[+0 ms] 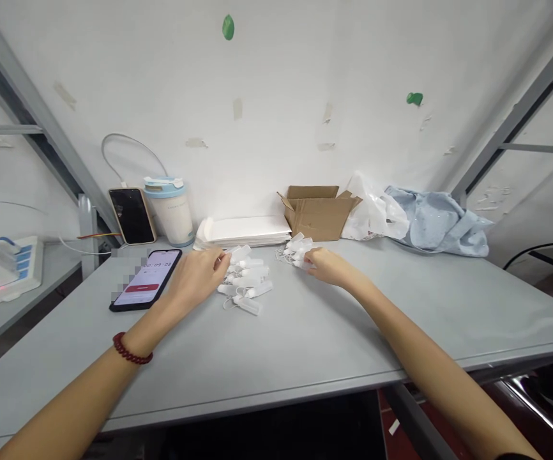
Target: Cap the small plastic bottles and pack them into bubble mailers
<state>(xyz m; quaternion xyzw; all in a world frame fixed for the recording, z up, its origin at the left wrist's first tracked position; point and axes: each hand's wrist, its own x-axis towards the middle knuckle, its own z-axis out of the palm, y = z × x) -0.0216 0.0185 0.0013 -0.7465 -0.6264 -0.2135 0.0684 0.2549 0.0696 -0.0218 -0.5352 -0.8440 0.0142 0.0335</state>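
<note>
Head view shows left hand [198,273] and right hand [329,264], fingers bent, at two piles of white tubes [249,280] on the table [295,345]; whether either grip holds one, I cannot tell.

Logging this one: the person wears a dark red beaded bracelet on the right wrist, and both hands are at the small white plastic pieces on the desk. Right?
Not quite: the head view shows the dark red beaded bracelet on the left wrist. Both the left hand and the right hand are at the small white plastic pieces on the desk.
</note>
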